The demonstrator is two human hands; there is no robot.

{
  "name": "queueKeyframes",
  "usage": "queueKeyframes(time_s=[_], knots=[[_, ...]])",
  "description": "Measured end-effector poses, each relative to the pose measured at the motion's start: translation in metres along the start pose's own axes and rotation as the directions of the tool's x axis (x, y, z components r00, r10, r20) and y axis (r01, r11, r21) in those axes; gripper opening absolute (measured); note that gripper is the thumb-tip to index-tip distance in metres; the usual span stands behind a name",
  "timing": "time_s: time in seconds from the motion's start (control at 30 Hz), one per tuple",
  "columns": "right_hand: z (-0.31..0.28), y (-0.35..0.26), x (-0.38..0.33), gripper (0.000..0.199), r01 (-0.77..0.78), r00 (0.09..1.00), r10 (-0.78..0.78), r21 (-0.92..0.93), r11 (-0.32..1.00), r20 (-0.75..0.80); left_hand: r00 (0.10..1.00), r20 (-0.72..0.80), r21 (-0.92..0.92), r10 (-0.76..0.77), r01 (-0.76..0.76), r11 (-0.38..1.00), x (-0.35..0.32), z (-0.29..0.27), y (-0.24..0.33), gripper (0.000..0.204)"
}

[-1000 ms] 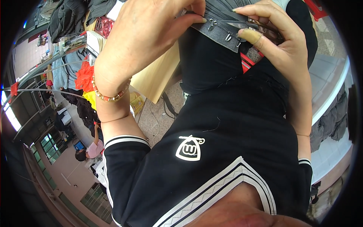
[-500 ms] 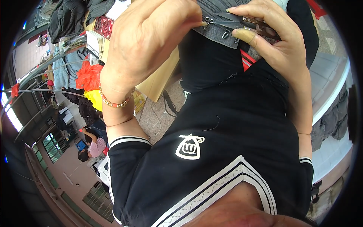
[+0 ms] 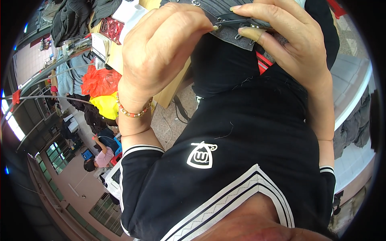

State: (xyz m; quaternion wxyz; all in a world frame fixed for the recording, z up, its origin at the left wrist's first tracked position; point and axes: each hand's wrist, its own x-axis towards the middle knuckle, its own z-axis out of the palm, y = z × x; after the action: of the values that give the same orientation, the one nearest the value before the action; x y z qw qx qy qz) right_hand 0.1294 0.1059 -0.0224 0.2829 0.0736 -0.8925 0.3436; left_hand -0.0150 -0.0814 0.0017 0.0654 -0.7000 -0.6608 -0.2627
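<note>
Grey ribbed fabric (image 3: 237,45) with several small metal hooks (image 3: 238,36) along its edge lies over my black-clad lap at the top. My right hand (image 3: 297,48) is wrapped round a pair of thread snips (image 3: 241,21), its yellowish-covered thumb on the near side. The blades point left, close to a metal hook near the fabric edge. My left hand (image 3: 165,48) is closed in a pinch beside the blade tips. What lies between its fingertips is too small to make out.
A wooden table edge (image 3: 171,86) is left of my lap. Red (image 3: 100,82) and yellow plastic bags (image 3: 106,105), papers (image 3: 102,47) and heaped dark garments (image 3: 70,22) lie further left. A white curved surface (image 3: 350,88) stands at right. A person in pink (image 3: 103,157) sits in the background.
The snips have moved slightly left toward my left fingertips, and their blades look closer together. My left hand and forearm have shifted a little to the right.
</note>
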Motion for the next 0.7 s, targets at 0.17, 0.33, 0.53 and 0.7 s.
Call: queueKeyframes(time_s=[0.17,0.33,0.53,0.7], knots=[[-0.005,-0.001,-0.002,0.025,-0.066,0.998,0.065,0.032,0.997,0.022,1.0,-0.02,-0.034,-0.008,0.008,0.999,0.001,0.0,0.003,0.024],[-0.006,-0.004,-0.005,0.025,-0.162,0.987,0.162,0.077,0.984,0.005,0.996,0.075,-0.145,-0.042,0.053,0.988,0.002,-0.002,0.013,0.023],[-0.003,0.017,-0.014,0.028,-0.115,0.973,0.126,0.066,0.991,-0.196,0.835,0.55,-0.346,-0.013,0.242,0.906,0.0,-0.009,0.022,0.014],[-0.011,0.017,-0.032,0.029,-0.284,0.944,0.298,0.116,0.952,-0.139,0.965,0.254,-0.231,-0.066,0.127,0.965,0.006,-0.002,0.021,0.016]])
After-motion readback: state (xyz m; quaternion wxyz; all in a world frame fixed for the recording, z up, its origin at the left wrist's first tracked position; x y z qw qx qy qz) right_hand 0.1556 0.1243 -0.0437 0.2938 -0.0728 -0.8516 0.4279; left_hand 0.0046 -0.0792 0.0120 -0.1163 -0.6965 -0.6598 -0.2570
